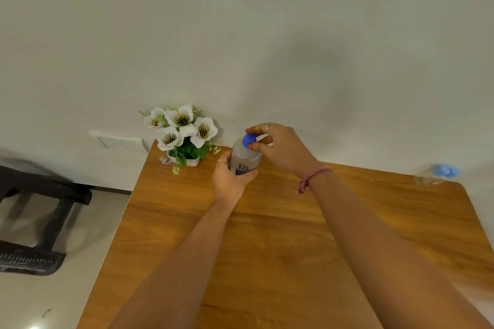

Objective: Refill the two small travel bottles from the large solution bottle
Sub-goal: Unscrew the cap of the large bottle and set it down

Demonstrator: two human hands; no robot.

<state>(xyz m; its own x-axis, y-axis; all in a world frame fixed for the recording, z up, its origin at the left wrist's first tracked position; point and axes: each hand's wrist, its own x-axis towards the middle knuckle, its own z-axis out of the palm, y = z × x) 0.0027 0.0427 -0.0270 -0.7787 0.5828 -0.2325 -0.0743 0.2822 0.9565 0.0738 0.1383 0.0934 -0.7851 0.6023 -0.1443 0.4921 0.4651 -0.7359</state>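
The large bottle (245, 159) stands upright near the far edge of the wooden tabletop (280, 235), just right of a small white pot of white flowers (183, 132). The left hand (232, 178) has its grip wrapped around the bottle's lower body, thumb across the blue label, a ring showing on one finger. The right hand (278, 147) comes in from above, its grip pinched on the blue cap (249, 140), with the thumb in front and the fingers curled behind; a ring sits on one finger and a pink band (311, 177) circles the wrist. Far off at the tabletop's right rear corner lies a blurred clear bottle with a pale blue cap (438, 174), well apart from the hands. A small clear object (165, 160) rests by the pot's left side, too blurred to identify.
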